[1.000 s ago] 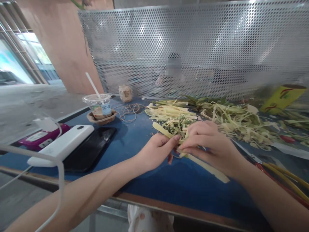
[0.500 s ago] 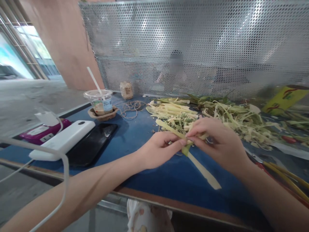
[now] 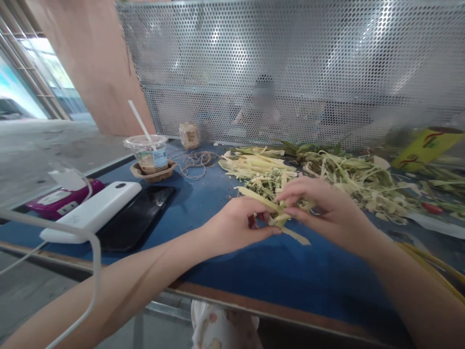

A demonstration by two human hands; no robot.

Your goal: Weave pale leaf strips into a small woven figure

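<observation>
Between my two hands are pale green-yellow leaf strips [image 3: 258, 198], flat like corn husk, crossed over one another. My left hand [image 3: 243, 220] pinches the crossing from the left, thumb below and fingers above. From the right, my right hand [image 3: 319, 208] grips the same strips between thumb and fingertips. One strip end points up and left, another sticks out low to the right. Just behind my hands lies a heap of small green and cream pieces [image 3: 267, 180], with a stack of flat pale strips [image 3: 254, 166] beyond it.
Tangled shredded strips [image 3: 352, 179] spread to the right, near a yellow cylinder [image 3: 423, 150]. On the left are a lidded cup with a straw [image 3: 150, 155], twine [image 3: 199, 162], a black phone [image 3: 140, 218], a white power bank [image 3: 92, 211] and a purple power strip [image 3: 65, 198]. Perforated metal [image 3: 232, 72] stands behind.
The long strip end hanging low to the right has drawn up and now shows shorter. My left thumb has dropped lower, parting from the fingers. Both hands stay at the crossing.
</observation>
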